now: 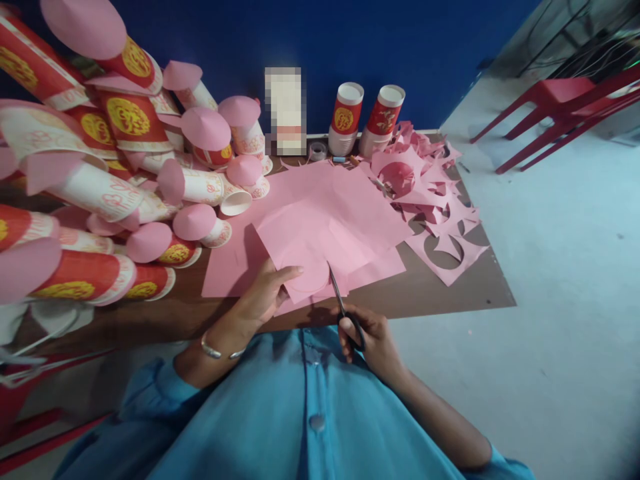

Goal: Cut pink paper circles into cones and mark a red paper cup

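My left hand (267, 293) pinches the near left part of a pink paper sheet (285, 233), thumb on top. A faint round outline shows on the sheet beside the thumb. My right hand (367, 333) is closed round the dark handles of a pair of scissors (338, 293). The blades point away from me and meet the paper at the right side of the round outline. More pink sheets (230, 267) lie flat on the brown table under the held one.
Paper cups with pink cone tops (207, 130) crowd the left side. Two cup stacks (347, 110) stand at the back beside a tape roll (317, 152). Pink offcuts (440, 200) with round holes heap at the right. A red plastic chair (565, 100) stands beyond on the floor.
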Demonstrator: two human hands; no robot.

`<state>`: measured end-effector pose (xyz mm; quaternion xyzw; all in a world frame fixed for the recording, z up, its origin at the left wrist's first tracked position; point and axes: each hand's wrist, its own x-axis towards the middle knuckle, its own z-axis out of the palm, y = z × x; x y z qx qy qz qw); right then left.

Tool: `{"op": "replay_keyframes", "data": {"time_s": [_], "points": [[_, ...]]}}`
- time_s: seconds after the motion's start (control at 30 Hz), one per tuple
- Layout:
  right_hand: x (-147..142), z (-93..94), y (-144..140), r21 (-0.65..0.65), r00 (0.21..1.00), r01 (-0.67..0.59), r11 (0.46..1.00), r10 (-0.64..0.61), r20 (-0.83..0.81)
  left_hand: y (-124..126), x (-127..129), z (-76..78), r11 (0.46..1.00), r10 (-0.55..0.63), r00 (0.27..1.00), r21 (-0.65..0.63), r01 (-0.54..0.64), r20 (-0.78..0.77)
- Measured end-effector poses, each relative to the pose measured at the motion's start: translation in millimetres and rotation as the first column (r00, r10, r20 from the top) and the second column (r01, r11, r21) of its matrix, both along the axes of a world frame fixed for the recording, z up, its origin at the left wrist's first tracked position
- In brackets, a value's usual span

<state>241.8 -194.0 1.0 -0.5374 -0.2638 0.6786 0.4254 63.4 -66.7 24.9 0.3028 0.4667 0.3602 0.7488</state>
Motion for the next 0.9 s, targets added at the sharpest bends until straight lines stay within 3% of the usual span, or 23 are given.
{"op": "replay_keyframes", "data": {"time_s": [0.17, 0.47, 0.9], "points": [[6, -1.0, 1, 0.000, 0.999, -0.048, 0.999, 0.048, 0.005, 2, -3, -0.9, 0.999, -0.002, 0.998, -0.045, -0.001, -0.066], [11, 4.8, 8, 0.027, 0.995, -0.095, 0.995, 0.094, 0.036, 3, -5, -1.4, 0.998, -0.056, 0.998, 0.041, 0.056, 0.006], [7, 2.2, 6, -0.013, 0.998, -0.056, 0.998, 0.056, 0.026, 4, -8, -4.6, 0.996, -0.074, 0.997, 0.051, 0.076, -0.035]]}}
